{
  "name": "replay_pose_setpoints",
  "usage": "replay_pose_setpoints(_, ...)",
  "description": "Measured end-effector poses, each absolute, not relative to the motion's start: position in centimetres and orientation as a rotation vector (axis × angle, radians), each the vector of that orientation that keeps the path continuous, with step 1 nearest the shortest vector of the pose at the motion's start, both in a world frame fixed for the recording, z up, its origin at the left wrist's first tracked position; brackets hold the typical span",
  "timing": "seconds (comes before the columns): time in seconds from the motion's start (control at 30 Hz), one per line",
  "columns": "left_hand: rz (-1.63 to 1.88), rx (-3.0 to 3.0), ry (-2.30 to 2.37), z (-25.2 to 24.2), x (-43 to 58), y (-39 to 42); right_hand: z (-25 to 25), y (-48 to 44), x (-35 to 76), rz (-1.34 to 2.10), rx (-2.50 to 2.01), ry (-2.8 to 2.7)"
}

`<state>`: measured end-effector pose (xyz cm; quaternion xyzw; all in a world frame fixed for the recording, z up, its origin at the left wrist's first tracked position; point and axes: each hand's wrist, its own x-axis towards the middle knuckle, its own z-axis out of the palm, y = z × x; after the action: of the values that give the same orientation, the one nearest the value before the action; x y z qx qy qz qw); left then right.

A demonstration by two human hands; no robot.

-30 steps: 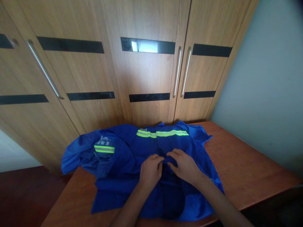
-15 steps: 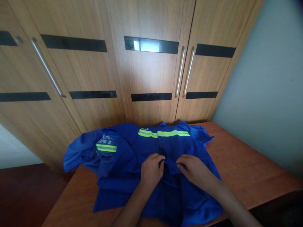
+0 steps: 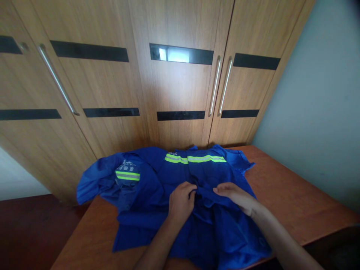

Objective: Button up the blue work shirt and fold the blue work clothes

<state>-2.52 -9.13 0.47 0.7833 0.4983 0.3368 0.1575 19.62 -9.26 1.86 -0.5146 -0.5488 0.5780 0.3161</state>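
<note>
A blue work jacket (image 3: 157,183) with yellow-green reflective stripes lies spread on a brown wooden table (image 3: 292,202). My left hand (image 3: 180,200) rests on the middle of the jacket, its fingers curled and pinching the cloth at the front opening. Just to the right, my right hand (image 3: 236,197) has its fingers closed on a fold of the same cloth, lifting it a little. One sleeve with a stripe and white lettering hangs off the table's left side.
Wooden wardrobe doors (image 3: 174,86) with long metal handles stand right behind the table. A pale wall (image 3: 323,108) runs along the right side. Dark red floor (image 3: 30,232) shows at the lower left.
My right hand has slid to the right and turned, pulling the front cloth with it. The left hand has stayed put on the jacket's middle.
</note>
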Motion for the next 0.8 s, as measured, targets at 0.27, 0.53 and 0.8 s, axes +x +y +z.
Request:
replay_pose_setpoints(0.27,1.017,2.218,1.375,0.5,-2.4,-9.3,-0.1,-8.3,20.0,1.615,-1.427,-1.442)
replay_pose_setpoints(0.53,1.024,2.199,1.400,0.0,-2.5,-9.0,2.6,-9.0,17.7,0.417,-1.594,-2.226)
replay_pose_setpoints(0.8,1.048,2.176,1.413,0.2,-2.5,-9.1,2.9,-9.8,14.7,0.391,-1.405,-2.195)
